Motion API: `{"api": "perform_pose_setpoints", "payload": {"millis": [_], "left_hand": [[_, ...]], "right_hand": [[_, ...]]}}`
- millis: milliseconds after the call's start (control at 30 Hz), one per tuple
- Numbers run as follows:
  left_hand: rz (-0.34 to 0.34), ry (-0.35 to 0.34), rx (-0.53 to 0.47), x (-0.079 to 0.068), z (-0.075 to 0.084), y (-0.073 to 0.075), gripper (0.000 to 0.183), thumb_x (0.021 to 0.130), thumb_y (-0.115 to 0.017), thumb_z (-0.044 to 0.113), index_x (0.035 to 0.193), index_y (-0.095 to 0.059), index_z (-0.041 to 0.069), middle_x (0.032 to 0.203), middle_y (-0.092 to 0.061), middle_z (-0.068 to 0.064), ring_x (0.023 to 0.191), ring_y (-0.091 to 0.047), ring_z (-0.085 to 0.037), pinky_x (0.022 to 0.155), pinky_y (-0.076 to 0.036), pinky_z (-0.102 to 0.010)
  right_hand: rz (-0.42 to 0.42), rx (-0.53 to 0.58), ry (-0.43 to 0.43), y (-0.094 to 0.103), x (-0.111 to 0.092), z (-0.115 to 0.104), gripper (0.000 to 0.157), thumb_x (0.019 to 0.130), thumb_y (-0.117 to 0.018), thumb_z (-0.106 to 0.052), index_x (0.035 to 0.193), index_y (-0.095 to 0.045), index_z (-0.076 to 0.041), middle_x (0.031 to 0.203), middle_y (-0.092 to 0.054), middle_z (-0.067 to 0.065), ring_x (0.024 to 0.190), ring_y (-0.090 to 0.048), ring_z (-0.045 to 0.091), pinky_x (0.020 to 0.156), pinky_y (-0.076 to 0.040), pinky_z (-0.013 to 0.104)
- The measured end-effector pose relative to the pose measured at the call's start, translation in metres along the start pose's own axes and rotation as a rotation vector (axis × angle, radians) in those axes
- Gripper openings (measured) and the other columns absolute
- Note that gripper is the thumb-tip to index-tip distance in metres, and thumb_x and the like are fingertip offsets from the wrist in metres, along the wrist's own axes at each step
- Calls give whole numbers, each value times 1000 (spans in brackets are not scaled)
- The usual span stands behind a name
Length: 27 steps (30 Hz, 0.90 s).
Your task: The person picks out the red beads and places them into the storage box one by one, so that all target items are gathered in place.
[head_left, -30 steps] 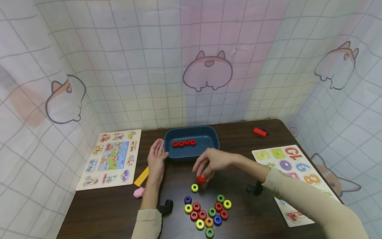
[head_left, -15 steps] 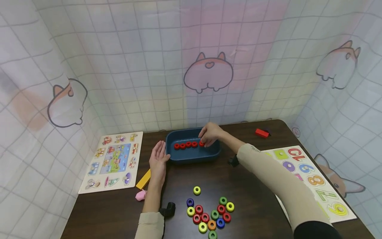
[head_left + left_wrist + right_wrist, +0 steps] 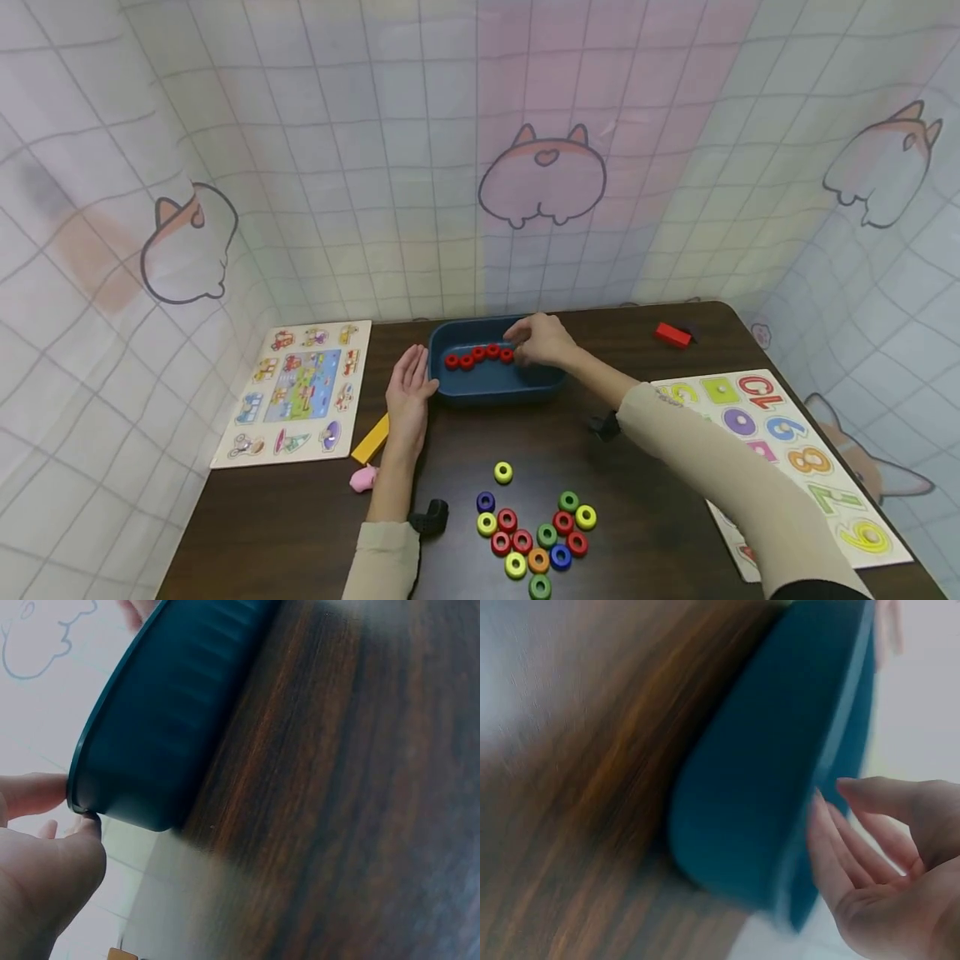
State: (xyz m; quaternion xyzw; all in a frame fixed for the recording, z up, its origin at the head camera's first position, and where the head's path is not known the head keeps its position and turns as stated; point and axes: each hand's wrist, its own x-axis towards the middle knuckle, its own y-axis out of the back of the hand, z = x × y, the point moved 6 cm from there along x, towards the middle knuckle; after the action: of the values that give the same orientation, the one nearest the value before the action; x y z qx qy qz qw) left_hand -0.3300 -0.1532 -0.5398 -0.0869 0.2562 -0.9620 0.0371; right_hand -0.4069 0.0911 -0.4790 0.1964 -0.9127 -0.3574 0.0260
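A dark blue plastic tray (image 3: pixel 497 399) stands near the table's back edge. Several red rings (image 3: pixel 467 362) lie in a slightly bent row inside it. My left hand (image 3: pixel 407 396) lies along the tray's left end with straight fingers; in the left wrist view its thumb and a finger touch the rim. Over the tray's right end is my right hand (image 3: pixel 546 342), bent at the fingers, just beside the rightmost red ring. The right wrist view shows the thumb apart from the fingers and nothing visible between them.
Loose coloured rings (image 3: pixel 522 542) lie in a cluster at the front, with one yellow ring (image 3: pixel 503 472) apart. A picture puzzle board (image 3: pixel 347 433), yellow block (image 3: pixel 371 439) and pink piece (image 3: pixel 363 478) are left. A number board (image 3: pixel 772 467) and red block (image 3: pixel 672 335) are right.
My right hand carried a red ring from the table into the tray, set it at the row's right end and let go. My left hand stayed at the tray's left end.
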Motion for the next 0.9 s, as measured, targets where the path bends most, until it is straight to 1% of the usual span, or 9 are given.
{"api": "perform_pose_setpoints", "payload": {"millis": [133,267,333,433,533,633,700,833,900], "left_hand": [[9,-1,2,1,1,-2,66,88,-48,-21,147,-37,7,152,-39,-6,142,-36,-18,113,-27,-45],[14,-6,8,2,3,-2,67,88,-48,-22,147,-37,7,152,-39,-6,142,-35,-19,114,-27,-44],[13,-4,14,1,3,-2,67,88,-48,-22,148,-36,6,152,-39,-6,143,-34,-20,114,-27,-43],[11,8,12,0,2,-3,68,88,-47,-22,148,-34,5,152,-39,-6,143,-34,-20,114,-27,-42],[7,25,2,0,2,-4,67,89,-47,-22,148,-35,6,152,-38,-5,143,-33,-19,115,-25,-43],[-1,39,-8,-1,5,-7,66,89,-47,-21,148,-36,8,154,-36,-6,144,-32,-20,115,-24,-43],[-4,45,-10,-2,8,-8,66,89,-47,-21,148,-35,7,155,-34,-8,145,-30,-21,114,-28,-39],[-2,56,3,-5,13,-9,67,89,-47,-21,148,-34,7,155,-33,-8,145,-29,-22,107,-38,-27],[-3,57,8,-6,14,-10,66,89,-48,-20,148,-34,7,155,-33,-8,145,-30,-22,106,-40,-25]], "right_hand": [[-64,14,158,0,-39,-30,28,85,-73,-7,112,-72,-12,107,-73,10,80,-73,25,66,-59,33],[-214,37,281,-21,-83,-52,24,85,-75,-10,106,-74,-20,99,-74,5,79,-72,17,66,-60,31],[-307,36,302,-38,-104,-54,23,84,-76,-12,105,-74,-23,97,-74,1,78,-72,13,64,-59,28],[-428,32,301,-64,-130,-51,22,84,-77,-14,104,-75,-24,96,-74,-1,74,-71,11,62,-59,27],[-466,-6,313,-85,-145,-45,20,83,-77,-16,103,-76,-22,94,-74,-5,73,-70,7,63,-58,24],[-445,-40,333,-98,-153,-39,19,82,-78,-18,101,-77,-18,91,-74,-8,78,-68,2,69,-55,20],[-428,-43,332,-105,-156,-35,18,82,-79,-18,100,-76,-18,88,-74,-9,79,-67,0,72,-54,19],[-430,26,278,-114,-157,-29,13,81,-79,-14,94,-76,-18,82,-73,-9,68,-69,5,62,-56,21],[-448,86,236,-116,-158,-28,11,82,-78,-10,91,-76,-16,80,-73,-7,63,-70,12,57,-58,26]]}}
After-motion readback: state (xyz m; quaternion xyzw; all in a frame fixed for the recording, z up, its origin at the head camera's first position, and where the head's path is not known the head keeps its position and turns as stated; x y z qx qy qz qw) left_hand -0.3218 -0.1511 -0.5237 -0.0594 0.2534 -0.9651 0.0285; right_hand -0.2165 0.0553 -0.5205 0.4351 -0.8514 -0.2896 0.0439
